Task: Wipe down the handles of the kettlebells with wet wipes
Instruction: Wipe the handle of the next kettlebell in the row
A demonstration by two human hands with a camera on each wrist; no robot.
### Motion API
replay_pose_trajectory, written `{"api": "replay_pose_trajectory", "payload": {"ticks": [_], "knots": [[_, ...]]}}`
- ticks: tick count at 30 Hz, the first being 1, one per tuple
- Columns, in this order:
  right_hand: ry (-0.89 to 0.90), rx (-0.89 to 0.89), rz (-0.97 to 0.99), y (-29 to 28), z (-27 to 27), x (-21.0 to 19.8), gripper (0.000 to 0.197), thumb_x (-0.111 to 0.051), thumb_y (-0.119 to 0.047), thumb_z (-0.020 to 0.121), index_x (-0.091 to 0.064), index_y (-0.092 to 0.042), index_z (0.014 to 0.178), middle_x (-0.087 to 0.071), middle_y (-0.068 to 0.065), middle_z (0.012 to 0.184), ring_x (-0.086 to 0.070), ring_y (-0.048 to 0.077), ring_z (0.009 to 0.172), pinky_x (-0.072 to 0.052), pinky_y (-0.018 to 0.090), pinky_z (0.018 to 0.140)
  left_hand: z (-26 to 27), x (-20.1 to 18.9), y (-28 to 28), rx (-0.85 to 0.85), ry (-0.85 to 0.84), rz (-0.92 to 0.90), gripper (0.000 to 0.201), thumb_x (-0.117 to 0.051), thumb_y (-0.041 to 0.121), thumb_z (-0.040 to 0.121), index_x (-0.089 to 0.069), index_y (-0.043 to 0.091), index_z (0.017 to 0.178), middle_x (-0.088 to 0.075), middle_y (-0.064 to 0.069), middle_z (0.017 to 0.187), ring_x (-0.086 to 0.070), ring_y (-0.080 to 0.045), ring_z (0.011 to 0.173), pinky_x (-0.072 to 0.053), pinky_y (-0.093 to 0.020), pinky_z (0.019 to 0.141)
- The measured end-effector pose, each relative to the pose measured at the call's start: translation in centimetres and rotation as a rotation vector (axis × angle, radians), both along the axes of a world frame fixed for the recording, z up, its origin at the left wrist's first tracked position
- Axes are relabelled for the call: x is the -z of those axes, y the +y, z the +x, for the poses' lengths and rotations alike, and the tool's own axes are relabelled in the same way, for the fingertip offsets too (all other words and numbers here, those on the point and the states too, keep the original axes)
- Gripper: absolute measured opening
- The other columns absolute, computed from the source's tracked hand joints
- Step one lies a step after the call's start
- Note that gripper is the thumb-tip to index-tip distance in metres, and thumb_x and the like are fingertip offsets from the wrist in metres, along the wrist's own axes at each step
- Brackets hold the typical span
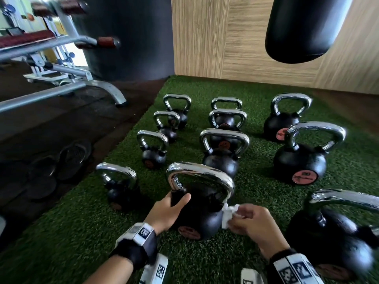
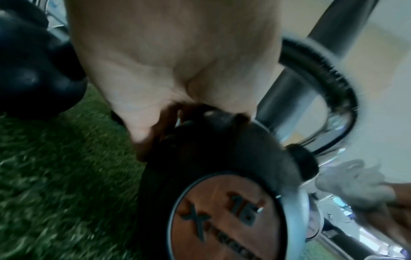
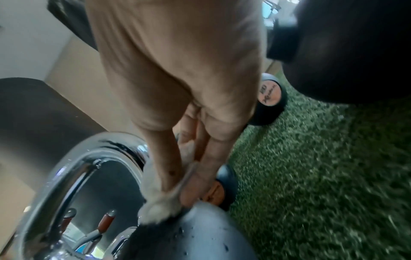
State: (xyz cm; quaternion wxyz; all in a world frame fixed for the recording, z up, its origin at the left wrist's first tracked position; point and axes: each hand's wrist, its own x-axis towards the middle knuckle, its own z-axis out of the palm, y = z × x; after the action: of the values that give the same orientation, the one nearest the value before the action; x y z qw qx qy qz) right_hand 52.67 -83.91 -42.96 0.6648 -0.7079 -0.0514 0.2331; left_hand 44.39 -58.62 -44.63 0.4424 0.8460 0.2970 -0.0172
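Kettlebell's chrome arched handle [image 1: 200, 177] rises just above the right hand [image 1: 253, 221] pinching the crumpled white wet wipe [image 1: 229, 215] at its base, left hand [image 1: 170, 210] gripping the black ball.

Looked like a gym, a corner of its training floor. Green artificial turf [image 1: 256, 187] underfoot, edged by dark rubber flooring [image 1: 61, 128] on the left. Rows of black kettlebells [image 1: 221, 158] with chrome handles stood on the turf (round weight labels on their sides, one reading 16 in the left wrist view). A grey steel workout bench frame [image 1: 67, 78] with red-padded rollers at upper left. A black punching bag [image 1: 303, 27] hung before a wood-panelled wall [image 1: 221, 37]. Black weight plates [image 1: 59, 162] lay flat on the rubber.
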Motion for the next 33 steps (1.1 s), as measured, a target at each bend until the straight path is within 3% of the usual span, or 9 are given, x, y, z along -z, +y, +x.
{"api": "replay_pose_trajectory", "payload": {"ticks": [3,5,9,12,15,20,24,28,33], "knots": [[-0.092,-0.243,-0.152,-0.2,-1.8,-1.8,0.015,-0.082,-0.003,0.079,-0.078,-0.016,0.085,-0.078,0.010,0.084,-0.071,0.019,0.069,-0.056,0.029,0.062,-2.8,-2.0,-0.1,0.017,-0.044,0.270,0.041,-0.061,0.068,0.087,-0.072,0.028,0.091,-0.076,0.012,0.084,-0.072,-0.010,0.087,-0.049,-0.019,0.066],[-0.254,-0.294,-0.205,0.4,-2.6,-3.2,0.015,-0.085,-0.013,0.077,-0.080,-0.024,0.085,-0.078,0.004,0.080,-0.066,0.011,0.065,-0.050,0.027,0.060,-4.1,-3.3,-0.5,0.017,-0.181,0.157,0.037,-0.066,0.059,0.091,-0.075,0.025,0.079,-0.076,0.011,0.073,-0.074,-0.007,0.076,-0.058,-0.023,0.068],[-0.594,-0.237,-0.300,2.3,-3.5,-5.7,0.020,-0.090,-0.024,0.072,-0.079,-0.038,0.080,-0.073,-0.015,0.085,-0.068,0.003,0.076,-0.052,0.019,0.067,-4.6,-6.5,-2.2,0.151,-0.295,-0.592,0.044,-0.064,0.051,0.090,-0.078,0.017,0.113,-0.079,-0.001,0.109,-0.076,-0.019,0.103,-0.062,-0.034,0.089],[-0.737,-0.149,-0.252,3.6,-3.8,-7.0,0.028,-0.090,-0.020,0.066,-0.076,-0.039,0.081,-0.069,-0.014,0.084,-0.065,0.005,0.077,-0.049,0.017,0.066,-4.1,-7.5,-3.2,0.203,-0.386,-0.732,0.041,-0.066,0.038,0.091,-0.078,0.005,0.112,-0.074,0.000,0.124,-0.072,-0.023,0.112,-0.061,-0.031,0.088],[-0.853,-0.014,-0.237,4.6,-3.8,-7.6,0.031,-0.086,-0.021,0.063,-0.065,-0.031,0.083,-0.056,-0.014,0.069,-0.051,0.008,0.062,-0.037,0.015,0.055,-3.8,-7.9,-3.3,0.193,-0.467,-0.770,0.040,-0.075,0.035,0.083,-0.078,0.012,0.116,-0.075,-0.007,0.121,-0.071,-0.021,0.114,-0.060,-0.029,0.086],[-0.879,-0.076,-0.228,5.0,-3.3,-9.0,0.046,-0.078,-0.045,0.059,-0.056,-0.036,0.098,-0.045,-0.009,0.066,-0.042,0.007,0.056,-0.037,0.020,0.052,-3.8,-8.3,-2.4,0.208,-0.559,-0.794,0.037,-0.079,0.028,0.082,-0.078,0.015,0.116,-0.076,-0.013,0.118,-0.073,-0.022,0.110,-0.059,-0.025,0.085],[-0.817,-0.207,-0.182,3.4,-1.8,-8.8,0.095,-0.095,-0.056,0.045,-0.050,-0.048,0.129,-0.049,-0.013,0.079,-0.044,0.004,0.061,-0.040,0.015,0.058,-3.3,-9.0,-1.7,0.152,-0.701,-0.683,0.034,-0.079,0.028,0.081,-0.079,0.021,0.114,-0.076,-0.008,0.120,-0.072,-0.019,0.113,-0.060,-0.026,0.088],[-0.762,0.132,-0.190,2.3,-0.3,-5.3,0.093,-0.095,-0.053,0.047,-0.048,-0.051,0.126,-0.060,-0.018,0.093,-0.058,0.004,0.080,-0.047,0.016,0.072,-1.6,-10.5,-0.7,0.084,-0.937,-0.284,0.030,-0.074,0.024,0.090,-0.076,0.019,0.120,-0.077,0.003,0.117,-0.073,-0.012,0.110,-0.059,-0.022,0.088],[-0.305,0.029,0.060,4.5,0.5,1.1,0.074,-0.098,-0.035,0.057,-0.062,-0.032,0.122,-0.076,-0.001,0.112,-0.073,0.015,0.104,-0.058,0.046,0.094,1.7,-11.0,-2.0,0.219,-0.956,0.252,0.029,-0.074,0.015,0.094,-0.074,0.011,0.123,-0.074,0.005,0.120,-0.070,0.002,0.110,-0.056,-0.031,0.101]]}}
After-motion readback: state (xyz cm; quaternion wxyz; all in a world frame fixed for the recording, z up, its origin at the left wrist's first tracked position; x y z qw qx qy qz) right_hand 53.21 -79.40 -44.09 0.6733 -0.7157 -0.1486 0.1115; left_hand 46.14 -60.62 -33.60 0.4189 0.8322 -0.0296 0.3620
